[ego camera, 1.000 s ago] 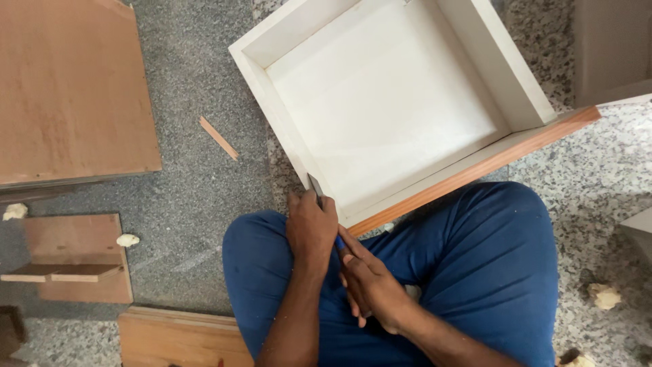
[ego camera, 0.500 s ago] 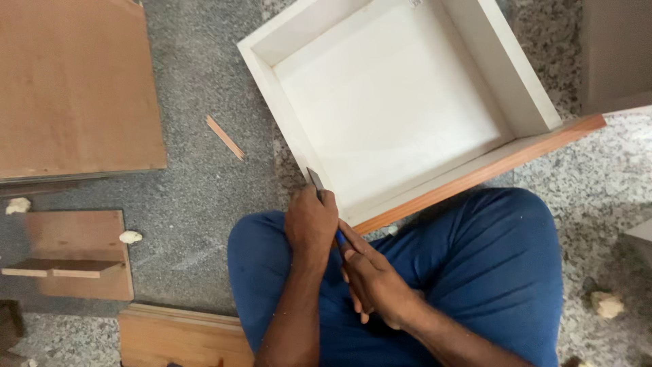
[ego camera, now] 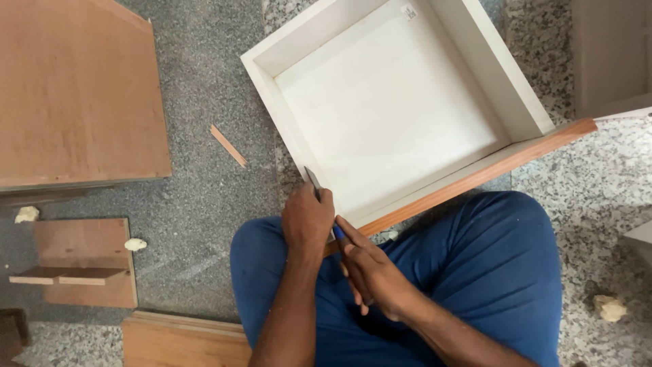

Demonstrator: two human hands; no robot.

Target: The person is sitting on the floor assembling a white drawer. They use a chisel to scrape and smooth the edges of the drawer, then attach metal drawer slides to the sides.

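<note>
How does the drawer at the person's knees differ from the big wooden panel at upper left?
The drawer is white inside, an open box with raised walls; the wooden panel is brown and flat. The left hand works a tool at the drawer's corner; the panel lies untouched. Both rest on the stone floor.

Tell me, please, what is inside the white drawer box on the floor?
The white drawer box shows a bare white bottom with nothing lying in it, only a small label in its far corner. The near corner is covered by the left hand holding a thin tool.
</note>
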